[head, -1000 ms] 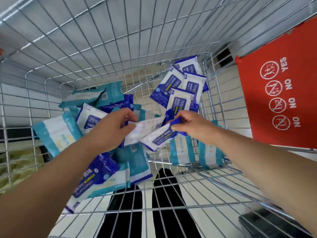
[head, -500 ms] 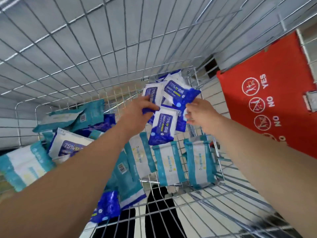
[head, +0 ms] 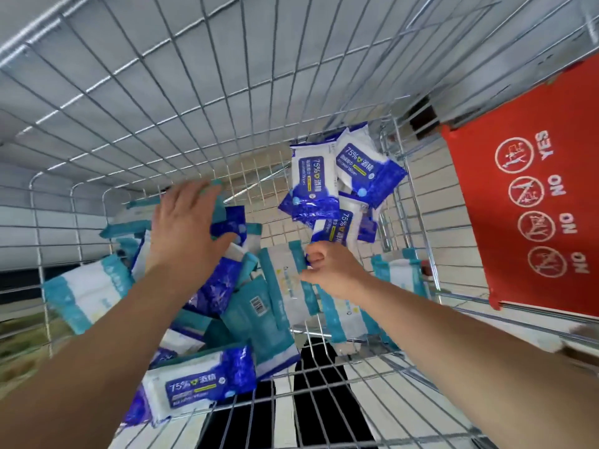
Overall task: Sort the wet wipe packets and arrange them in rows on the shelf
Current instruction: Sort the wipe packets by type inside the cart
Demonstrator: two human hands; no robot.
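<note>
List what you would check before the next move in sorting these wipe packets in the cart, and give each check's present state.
1. Left hand free: ok, open above the mixed pile.
2. Right hand free: cannot tell, fingers curled by a teal packet.
3. Blue packets all in the far corner group: not ok, one blue packet lies nearest the camera.
4. Shelf in sight: not ok, only the wire cart shows.

Light: we see bright, even light, shadows soft.
Glare: top-left cart wires (head: 74, 100) shine white.
Blur: our lower-right corner smears.
Distortion: we see wires bowing near edges.
</note>
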